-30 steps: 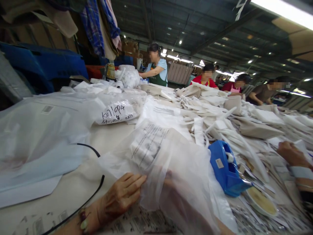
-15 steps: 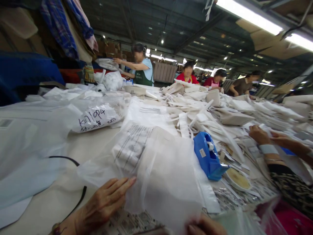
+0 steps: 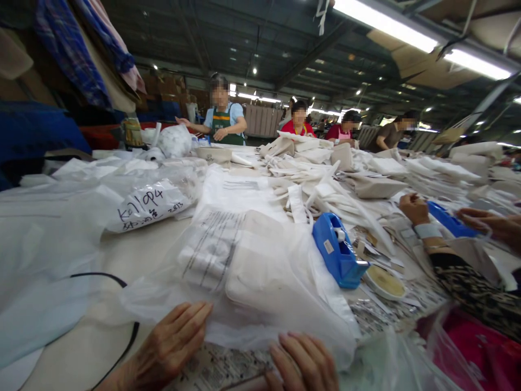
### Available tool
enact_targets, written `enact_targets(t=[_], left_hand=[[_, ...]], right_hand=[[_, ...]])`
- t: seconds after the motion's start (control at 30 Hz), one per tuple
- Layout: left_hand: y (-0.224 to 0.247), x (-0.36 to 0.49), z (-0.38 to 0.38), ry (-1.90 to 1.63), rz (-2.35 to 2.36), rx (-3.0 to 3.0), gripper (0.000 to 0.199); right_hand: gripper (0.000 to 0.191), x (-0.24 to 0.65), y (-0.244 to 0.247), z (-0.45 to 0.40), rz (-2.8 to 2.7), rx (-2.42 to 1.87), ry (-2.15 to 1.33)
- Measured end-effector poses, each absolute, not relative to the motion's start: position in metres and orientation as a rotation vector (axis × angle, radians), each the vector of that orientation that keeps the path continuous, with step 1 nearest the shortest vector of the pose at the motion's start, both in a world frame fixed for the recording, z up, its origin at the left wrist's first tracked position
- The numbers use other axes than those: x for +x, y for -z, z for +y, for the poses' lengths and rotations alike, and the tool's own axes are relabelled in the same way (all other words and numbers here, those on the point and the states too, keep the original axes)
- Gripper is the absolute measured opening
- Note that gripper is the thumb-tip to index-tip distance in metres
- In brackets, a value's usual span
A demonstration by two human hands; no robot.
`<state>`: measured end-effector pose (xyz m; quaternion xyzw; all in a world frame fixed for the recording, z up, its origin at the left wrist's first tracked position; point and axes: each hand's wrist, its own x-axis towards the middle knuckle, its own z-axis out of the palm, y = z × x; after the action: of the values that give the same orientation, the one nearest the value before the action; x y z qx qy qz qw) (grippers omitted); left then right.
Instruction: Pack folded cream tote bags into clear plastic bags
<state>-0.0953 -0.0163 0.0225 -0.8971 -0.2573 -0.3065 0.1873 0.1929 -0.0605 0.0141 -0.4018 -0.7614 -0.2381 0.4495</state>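
A translucent plastic bag (image 3: 268, 271) with printed lines of text lies across the table in front of me, and a beige flat item shows through it. My left hand (image 3: 173, 342) rests at the bag's near left edge, fingers extended and lying flat. At the near right edge, my right hand (image 3: 303, 361) touches the bag with its fingers stretched and slightly bent. Right of the bag stands a blue tape dispenser (image 3: 337, 250). Behind the bag lie more white printed bags (image 3: 240, 190).
A wrapped package with handwriting (image 3: 150, 205) lies at the left. Beige fabric pieces (image 3: 325, 157) are piled behind. At the right, a co-worker's hands (image 3: 415, 210) are near another blue dispenser (image 3: 451, 217). A round yellowish roll (image 3: 386, 281) lies beside the nearer dispenser.
The bag now lies flatter, with the beige item lower and clearer inside. My right hand has moved left and up onto its near edge. A person at the back has turned to face forward.
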Motion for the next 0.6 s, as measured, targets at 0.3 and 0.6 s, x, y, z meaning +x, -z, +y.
enact_targets(t=[0.3, 0.6], left_hand=[[-0.038, -0.126, -0.008, 0.611, -0.877, -2.309, 0.028], [-0.123, -0.106, 0.031, 1.043, -0.908, -2.23, 0.017]], right_hand=[[0.039, 0.16, -0.002, -0.025, -2.015, -0.893, 0.425], [0.023, 0.187, -0.117, 0.022, -2.01, -0.834, 0.413]])
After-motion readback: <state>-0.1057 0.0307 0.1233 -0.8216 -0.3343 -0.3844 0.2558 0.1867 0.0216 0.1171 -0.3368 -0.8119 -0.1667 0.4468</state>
